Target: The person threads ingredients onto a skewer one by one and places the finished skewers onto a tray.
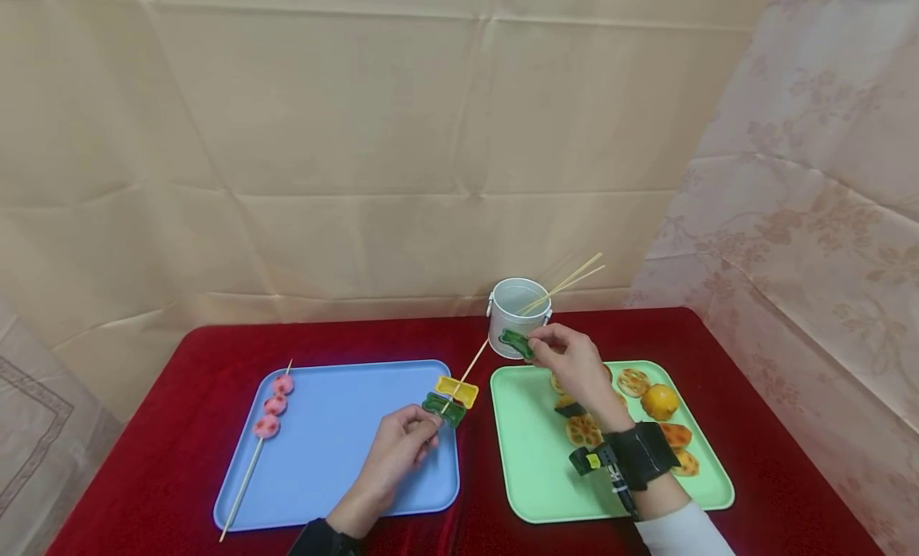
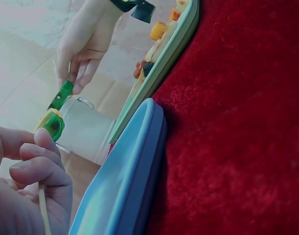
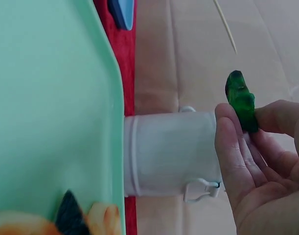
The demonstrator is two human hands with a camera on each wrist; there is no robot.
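Observation:
In the head view my left hand (image 1: 399, 446) holds a wooden skewer (image 1: 474, 361) over the right side of the blue tray (image 1: 337, 444). Threaded on it are a yellow pepper piece (image 1: 457, 391) and, nearer my fingers, a green pepper piece (image 1: 443, 409). The skewer's bare tip points up and away. My right hand (image 1: 574, 366) pinches another green pepper piece (image 1: 516, 344) between thumb and fingers, in front of the white bucket (image 1: 518, 305). This loose piece (image 3: 242, 100) is apart from the skewer tip in the right wrist view.
A skewer with several pink round slices (image 1: 267, 426) lies along the blue tray's left side. On the green tray (image 1: 527, 476) sit several grilled-looking food pieces, including a yellow round one (image 1: 660, 401). Thin sticks (image 1: 574, 278) lean out of the bucket. Red cloth (image 1: 179, 428) covers the table.

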